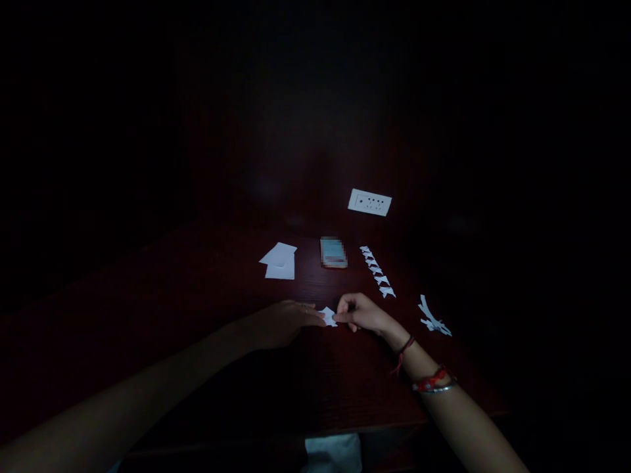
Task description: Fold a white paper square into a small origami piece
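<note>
A small piece of folded white paper [328, 316] with pointed corners lies on the dark red table between my hands. My left hand [288, 322] reaches in from the left, fingers stretched out and fingertips touching the paper's left edge. At the opposite edge, my right hand [362, 312] pinches the paper between thumb and curled fingers. Red cords and a silver bangle circle the right wrist and forearm. Dim light leaves some left fingers unclear.
Two overlapping white sheets [280, 263] lie at the back left. A blurred bluish rectangular object [334, 253] sits behind my hands. Several folded paper pieces [377, 270] form a slanting row on the right, near loose paper strips [434, 320]. A socket panel [369, 202] is on the back wall.
</note>
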A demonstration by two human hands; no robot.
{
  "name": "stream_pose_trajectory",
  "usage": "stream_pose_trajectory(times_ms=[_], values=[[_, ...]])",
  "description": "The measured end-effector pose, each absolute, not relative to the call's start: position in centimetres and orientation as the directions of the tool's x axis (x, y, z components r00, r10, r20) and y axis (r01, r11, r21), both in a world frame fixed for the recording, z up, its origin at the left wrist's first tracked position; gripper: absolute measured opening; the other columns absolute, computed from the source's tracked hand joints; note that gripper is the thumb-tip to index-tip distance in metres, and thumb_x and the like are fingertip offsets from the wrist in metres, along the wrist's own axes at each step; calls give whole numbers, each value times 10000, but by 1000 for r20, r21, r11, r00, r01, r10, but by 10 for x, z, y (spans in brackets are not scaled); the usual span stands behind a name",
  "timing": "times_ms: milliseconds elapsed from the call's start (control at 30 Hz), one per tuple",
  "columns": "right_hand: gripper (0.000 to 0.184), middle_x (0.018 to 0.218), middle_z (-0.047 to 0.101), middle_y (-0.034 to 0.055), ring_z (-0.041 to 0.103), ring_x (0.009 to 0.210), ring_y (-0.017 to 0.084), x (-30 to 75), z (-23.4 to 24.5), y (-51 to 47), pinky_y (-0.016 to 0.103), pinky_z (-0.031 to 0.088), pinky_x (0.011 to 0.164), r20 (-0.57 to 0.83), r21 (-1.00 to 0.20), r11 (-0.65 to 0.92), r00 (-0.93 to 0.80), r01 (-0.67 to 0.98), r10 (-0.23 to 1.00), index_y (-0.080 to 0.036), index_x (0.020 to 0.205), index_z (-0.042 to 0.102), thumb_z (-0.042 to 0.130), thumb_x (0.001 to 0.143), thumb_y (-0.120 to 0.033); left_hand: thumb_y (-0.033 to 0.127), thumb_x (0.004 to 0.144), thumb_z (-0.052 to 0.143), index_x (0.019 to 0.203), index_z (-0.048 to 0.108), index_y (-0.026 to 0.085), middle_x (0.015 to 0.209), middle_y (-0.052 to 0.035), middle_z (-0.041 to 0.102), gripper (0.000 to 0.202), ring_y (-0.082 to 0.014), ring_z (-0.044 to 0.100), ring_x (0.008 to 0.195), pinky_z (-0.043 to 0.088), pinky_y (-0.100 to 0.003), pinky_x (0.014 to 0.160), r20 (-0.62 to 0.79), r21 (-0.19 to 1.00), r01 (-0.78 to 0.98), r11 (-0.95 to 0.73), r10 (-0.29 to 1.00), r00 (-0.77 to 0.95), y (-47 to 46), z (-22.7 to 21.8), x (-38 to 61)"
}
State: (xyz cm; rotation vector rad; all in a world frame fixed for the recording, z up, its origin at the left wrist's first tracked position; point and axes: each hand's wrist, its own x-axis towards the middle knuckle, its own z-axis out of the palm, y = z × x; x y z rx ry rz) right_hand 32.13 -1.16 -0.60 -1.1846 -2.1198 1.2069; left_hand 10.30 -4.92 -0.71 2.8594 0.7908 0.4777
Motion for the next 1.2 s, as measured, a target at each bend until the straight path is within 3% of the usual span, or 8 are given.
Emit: stream_pose_trajectory(times_ms=[100, 200, 267, 500, 633, 933, 1200], values=[[149, 653, 503, -11, 452, 444, 41, 326, 3, -14, 158, 357, 420, 73, -751, 429, -584, 501, 809, -122, 777, 546, 551, 687, -241, -30, 690, 363, 1128, 406, 295, 1193, 35, 436, 547, -172, 349, 1121, 294, -328, 906, 256, 209, 479, -852, 521, 814, -50, -5, 99], [185, 819, 535, 28, 504, 669, 87, 329, 13, -18, 197, 400, 604, 179, -566, 671, -723, 479, 667, -173, 872, 591, 559, 690, -176, -44, 673, 364, 1133, 393, 283, 1199, 31, 427, 565, -169, 348, 1119, 282, -329, 914, 249, 223, 466, -856, 512, 822, -50, -2, 98], [217, 860, 537, 32, 501, 759, 106, 330, 16, -20, 216, 393, 683, 188, -497, 746, -784, 444, 592, -196, 914, 598, 549, 704, -169, -42, 682, 363, 1144, 380, 284, 1196, 28, 431, 565, -169, 347, 1118, 279, -337, 914, 252, 227, 448, -865, 497, 830, -50, -1, 97], [223, 913, 544, 36, 514, 813, 107, 328, 10, -20, 214, 388, 743, 216, -443, 818, -842, 366, 494, -192, 916, 609, 534, 719, -264, -39, 710, 341, 1170, 353, 323, 1239, 24, 374, 586, -180, 280, 1153, 270, -363, 911, 235, 155, 425, -892, 451, 861, -45, -3, 95], [218, 917, 564, 38, 517, 838, 113, 326, 10, -19, 224, 381, 767, 216, -411, 842, -860, 350, 463, -186, 908, 608, 506, 739, -276, -14, 715, 369, 1165, 373, 316, 1210, 2, 403, 558, -177, 345, 1105, 273, -342, 904, 257, 114, 437, -892, 451, 855, -48, -1, 98], [247, 941, 578, 45, 500, 881, 131, 325, 18, -25, 240, 353, 809, 182, -274, 892, -891, 360, 416, -181, 947, 589, 448, 778, -293, -50, 681, 352, 1157, 371, 326, 1236, 52, 381, 607, -166, 323, 1131, 267, -336, 911, 242, 233, 455, -859, 504, 829, -39, -11, 89], [244, 927, 581, 48, 501, 859, 125, 322, 20, -27, 227, 357, 785, 172, -156, 923, -910, 353, 377, -161, 969, 568, 433, 792, -260, -93, 601, 324, 1136, 391, 325, 1216, 66, 402, 683, -145, 346, 1101, 267, -338, 909, 253, 280, 410, -868, 479, 841, -34, -4, 90]])
